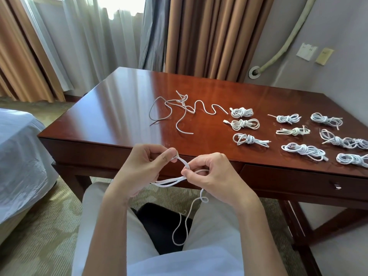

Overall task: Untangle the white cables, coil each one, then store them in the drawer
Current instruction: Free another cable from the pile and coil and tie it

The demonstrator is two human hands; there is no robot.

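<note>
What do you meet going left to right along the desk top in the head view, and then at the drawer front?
Bare desk → loose tangled cables → column of three coiled cables → further coiled bundles out to the right edge; below them, the closed drawer and its handle.

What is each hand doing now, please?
Left hand: closed, pinching one end of the white cable.
Right hand: closed, pinching the same cable where its strands gather.
</note>
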